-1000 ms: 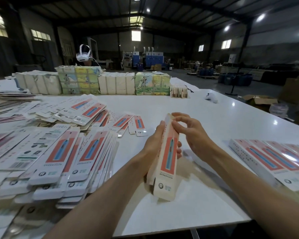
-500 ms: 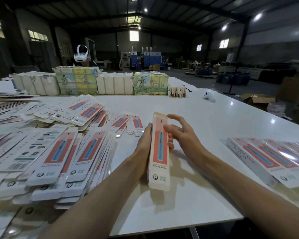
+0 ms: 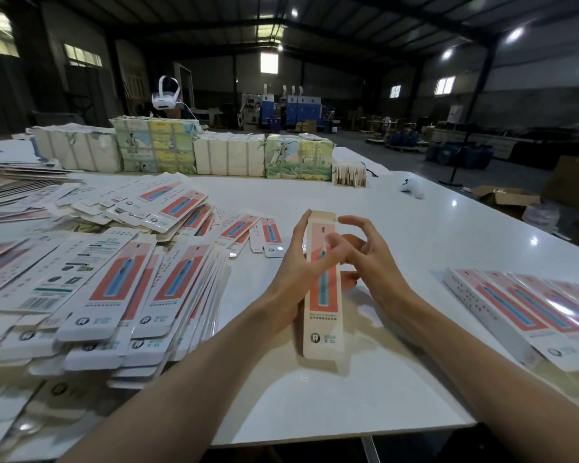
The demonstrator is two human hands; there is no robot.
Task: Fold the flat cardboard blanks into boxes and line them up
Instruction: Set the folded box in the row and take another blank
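Right hand (image 3: 370,259) lifted off toothbrush box (image 3: 321,309), fingers spread; left hand (image 3: 293,272) grips it, steadying. I expect top flap (image 3: 323,216) tucked next.

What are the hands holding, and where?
The left hand grips the long box by its left side; whether the right hand holds it cannot be told.

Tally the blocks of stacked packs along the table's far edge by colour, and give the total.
White blocks: 2
Green-and-yellow illustrated blocks: 2
Small brown-striped block: 1
Total: 5
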